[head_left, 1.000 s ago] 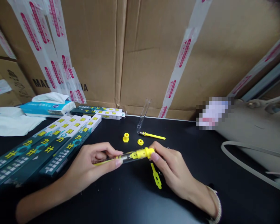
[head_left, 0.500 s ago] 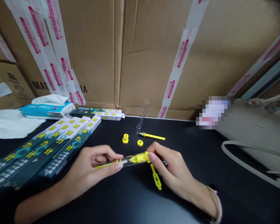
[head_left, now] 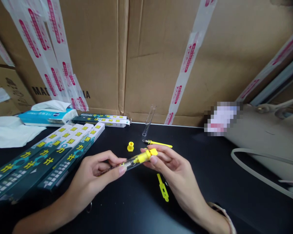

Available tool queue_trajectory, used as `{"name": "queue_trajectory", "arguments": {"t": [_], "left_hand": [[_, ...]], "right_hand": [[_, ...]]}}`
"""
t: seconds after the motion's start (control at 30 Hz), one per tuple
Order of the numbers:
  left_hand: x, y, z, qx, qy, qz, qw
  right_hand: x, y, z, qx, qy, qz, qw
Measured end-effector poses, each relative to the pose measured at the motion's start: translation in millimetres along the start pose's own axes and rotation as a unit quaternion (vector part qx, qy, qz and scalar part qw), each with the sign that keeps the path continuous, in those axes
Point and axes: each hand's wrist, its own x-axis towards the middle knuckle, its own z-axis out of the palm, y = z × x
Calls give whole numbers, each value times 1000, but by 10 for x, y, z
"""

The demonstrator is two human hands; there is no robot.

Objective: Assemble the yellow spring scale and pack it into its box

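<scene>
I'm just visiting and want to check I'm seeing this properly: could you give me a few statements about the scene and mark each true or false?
1. The left hand holds a clear tube. True.
2. The right hand is holding nothing. False: the right hand grips the yellow fitting at the tube's end.
3. A second clear tube is beyond the hands, near the cardboard. True.
4. The flat yellow strip is clasped in the left hand. False: the flat yellow strip lies on the dark tabletop, near the right hand.
5. The blue tissue pack is on the left side of the picture. True.
</scene>
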Motion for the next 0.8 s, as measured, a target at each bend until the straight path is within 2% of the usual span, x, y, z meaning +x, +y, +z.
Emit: {"name": "queue_trajectory", "arguments": {"t": [0.17, 0.33, 0.57, 0.8], "left_hand": [[10, 6, 24, -37, -1, -20, 999], [18, -11, 38, -48, 0, -16, 999], [-17, -12, 109, -50, 43, -18, 998], [28, -60, 77, -62, 12, -6, 998]], "right_hand": [[24, 35, 66, 114, 23, 56, 992], [19, 61, 104, 134, 40, 53, 989], [-23, 139, 226, 162, 87, 50, 982], [-45, 151, 239, 201, 112, 46, 972]]}}
